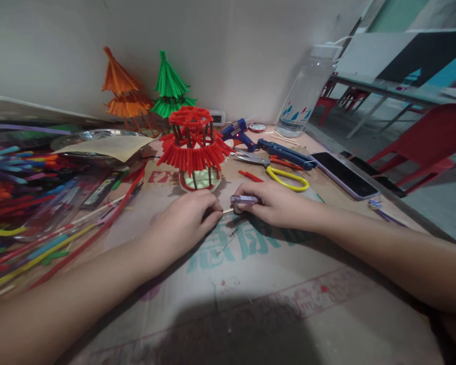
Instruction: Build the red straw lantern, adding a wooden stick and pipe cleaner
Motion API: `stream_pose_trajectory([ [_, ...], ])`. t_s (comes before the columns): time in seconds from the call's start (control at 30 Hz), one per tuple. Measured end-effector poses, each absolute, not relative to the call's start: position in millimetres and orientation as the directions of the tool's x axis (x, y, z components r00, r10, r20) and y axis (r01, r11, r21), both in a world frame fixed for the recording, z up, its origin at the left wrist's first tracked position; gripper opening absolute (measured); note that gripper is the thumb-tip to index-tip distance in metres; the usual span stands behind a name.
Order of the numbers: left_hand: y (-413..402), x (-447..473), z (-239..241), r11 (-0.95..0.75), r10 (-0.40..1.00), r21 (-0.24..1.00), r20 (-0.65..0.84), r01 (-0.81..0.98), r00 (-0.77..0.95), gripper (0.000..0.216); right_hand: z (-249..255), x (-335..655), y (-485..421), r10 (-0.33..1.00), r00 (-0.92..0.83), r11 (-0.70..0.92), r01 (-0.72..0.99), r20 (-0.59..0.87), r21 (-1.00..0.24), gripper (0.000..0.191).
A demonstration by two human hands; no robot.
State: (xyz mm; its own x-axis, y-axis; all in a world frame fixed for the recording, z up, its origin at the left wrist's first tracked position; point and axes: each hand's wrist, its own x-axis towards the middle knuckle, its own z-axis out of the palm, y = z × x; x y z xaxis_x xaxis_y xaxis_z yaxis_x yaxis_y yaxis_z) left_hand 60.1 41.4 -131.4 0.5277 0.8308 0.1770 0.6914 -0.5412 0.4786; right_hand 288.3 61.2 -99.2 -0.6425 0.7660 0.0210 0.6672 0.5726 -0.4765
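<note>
A thin pale wooden stick [228, 211] spans the gap between my two hands, low over the cardboard. My left hand [192, 215] pinches its left end between thumb and fingers. In my right hand [269, 203] is a short, see-through purple tool [245, 199], closed in the fingers at the stick's right end; whether it is a pen or a small knife I cannot make out. Just behind my left hand stands a red pipe-cleaner pavilion [193, 152] with dark posts and a pale base. A clear ruler-like piece [228, 238] lies flat beneath the hands.
Behind are orange [123, 86] and green [171, 83] pipe-cleaner towers. Rightward lie a blue glue gun [237, 133], yellow-handled scissors [287, 178], blue pliers [287, 152], a phone [345, 175] and an upright bottle [304, 91]. Loose pipe cleaners [19, 203] cover the left side.
</note>
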Motion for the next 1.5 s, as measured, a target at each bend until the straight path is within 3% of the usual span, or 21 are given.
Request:
stream_pose_trajectory([
  [0.13, 40.8, 59.8, -130.6, -0.548, 0.826, 0.476, 0.181, 0.688, 0.533, 0.014, -97.6, 289.7, 65.0, 0.813, -0.581, 0.502, 0.73, -0.035, -0.463, 0.008],
  [0.33, 41.3, 60.9, -132.1, -0.553, 0.825, 0.462, 0.184, 0.694, 0.535, 0.014, -99.4, 284.2, 62.9, 0.784, -0.619, 0.564, 0.684, 0.04, -0.462, 0.015],
  [0.53, 40.8, 59.6, -132.5, -0.575, 0.811, 0.458, 0.209, 0.678, 0.546, 0.012, -91.7, 286.9, 57.5, 0.785, -0.62, 0.589, 0.753, -0.016, -0.295, 0.02],
  [0.7, 41.0, 59.9, -133.3, -0.577, 0.811, 0.458, 0.225, 0.675, 0.541, 0.016, -94.1, 283.6, 59.9, 0.735, -0.675, 0.641, 0.658, 0.069, -0.395, 0.023],
  [0.87, 42.3, 60.4, -134.8, -0.578, 0.811, 0.451, 0.224, 0.68, 0.541, 0.012, -89.7, 288.1, 65.4, 0.762, -0.643, 0.572, 0.725, -0.079, -0.384, 0.012],
  [1.07, 41.8, 61.8, -131.4, -0.543, 0.834, 0.451, 0.194, 0.708, 0.516, 0.013, -96.6, 286.0, 62.7, 0.75, -0.66, 0.599, 0.655, 0.036, -0.46, 0.013],
  [1.2, 42.1, 62.4, -130.9, -0.548, 0.829, 0.453, 0.18, 0.703, 0.529, 0.013, -95.8, 285.8, 64.5, 0.789, -0.612, 0.51, 0.695, -0.047, -0.507, 0.013],
  [1.4, 42.4, 61.7, -133.0, -0.548, 0.829, 0.458, 0.192, 0.699, 0.524, 0.012, -95.0, 281.3, 64.9, 0.78, -0.626, 0.569, 0.69, 0.027, -0.447, 0.013],
  [1.5, 42.3, 61.7, -132.1, -0.549, 0.827, 0.458, 0.18, 0.699, 0.532, 0.013, -92.2, 284.6, 65.5, 0.781, -0.623, 0.542, 0.712, -0.047, -0.447, 0.014],
])
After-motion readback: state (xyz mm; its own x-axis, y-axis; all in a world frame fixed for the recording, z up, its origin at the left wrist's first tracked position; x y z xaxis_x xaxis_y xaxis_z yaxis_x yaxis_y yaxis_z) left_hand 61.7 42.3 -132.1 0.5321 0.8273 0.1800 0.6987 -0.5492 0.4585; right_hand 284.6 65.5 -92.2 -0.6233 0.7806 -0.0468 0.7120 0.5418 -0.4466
